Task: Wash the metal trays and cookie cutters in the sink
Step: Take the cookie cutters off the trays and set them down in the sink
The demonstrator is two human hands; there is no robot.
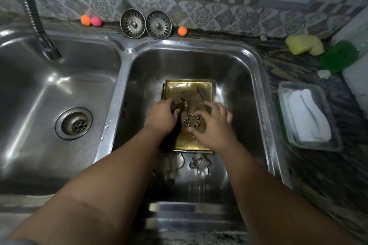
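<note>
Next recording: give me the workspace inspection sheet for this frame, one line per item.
Surface: double steel sink; work is in the right basin, the left basin holds nothing.
Job's things: stacked brass-coloured trays on the basin floor; flower cutter on the top tray; two more cutters on the floor near the tray's front edge.
Clutter: two strainer plugs, three small balls on the back ledge; yellow sponge, green bottle, plastic tub on the right counter.
Grippers: left hand closed on a dark cutter; right hand fingers around the flower cutter, grip unclear.
Cables: nothing seen.
Surroundings: flexible faucet over the left basin; tiled wall.
</note>
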